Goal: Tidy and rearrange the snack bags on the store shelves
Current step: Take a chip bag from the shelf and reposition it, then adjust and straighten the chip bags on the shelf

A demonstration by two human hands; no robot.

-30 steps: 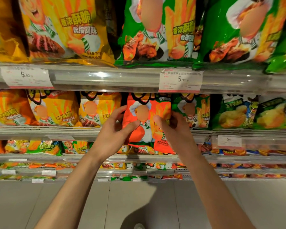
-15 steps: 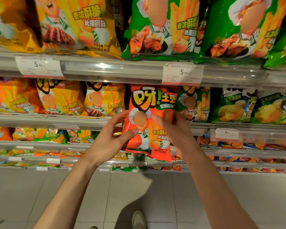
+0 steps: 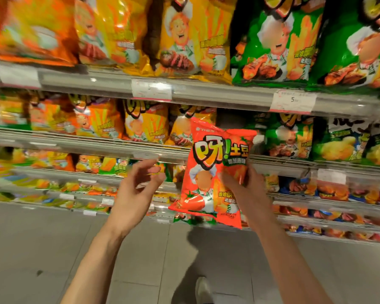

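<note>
1. Right now the right hand point(image 3: 248, 191) grasps the red snack bag point(image 3: 215, 172) by its right edge, holding it upright in front of the shelves.
2. Just left, the left hand point(image 3: 138, 191) hangs released, fingers loosely curled, apart from the bag.
3. Behind, the middle shelf point(image 3: 110, 145) holds yellow bags point(image 3: 145, 126) left and green bags point(image 3: 292, 137) right.

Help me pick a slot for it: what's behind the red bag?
Behind the red bag, gripped by the right hand, its top covers a dark gap between yellow bags and green bags. Shelf rails pass behind; what's in the gap is hidden.
</note>
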